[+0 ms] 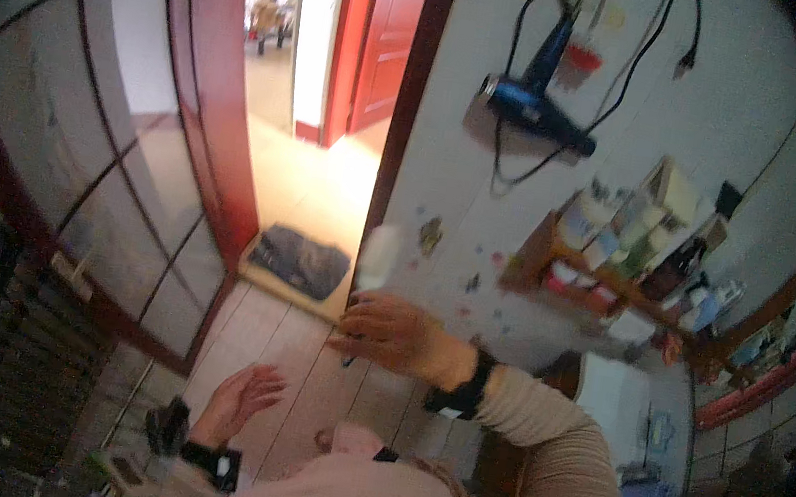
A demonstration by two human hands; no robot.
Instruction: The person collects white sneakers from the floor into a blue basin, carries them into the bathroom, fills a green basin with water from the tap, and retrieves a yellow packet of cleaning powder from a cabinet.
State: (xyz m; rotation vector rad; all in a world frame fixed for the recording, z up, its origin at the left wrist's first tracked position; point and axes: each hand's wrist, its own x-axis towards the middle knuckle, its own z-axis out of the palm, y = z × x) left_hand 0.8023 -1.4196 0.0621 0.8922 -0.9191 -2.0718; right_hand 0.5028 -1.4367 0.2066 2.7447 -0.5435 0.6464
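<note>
My right hand [398, 335], with a black band at its wrist, is raised in front of the doorway's dark edge. Its fingers are closed around a blurred whitish object [380, 255] that stands up above them. A small dark tip pokes out below the same hand; whether it belongs to that object I cannot tell. Lower and to the left, my left hand [242, 401] hangs over the tiled floor [305, 380] with its fingers slightly apart and nothing seen in it. It wears a black band too.
A blue hair dryer [536, 112] hangs on the wall above a wooden shelf [541, 252] crowded with bottles and boxes. A washbasin [612, 397] is below it. A grey mat [300, 262] lies at the open doorway. The glazed door [140, 199] and a dark slatted thing [39, 367] are at left.
</note>
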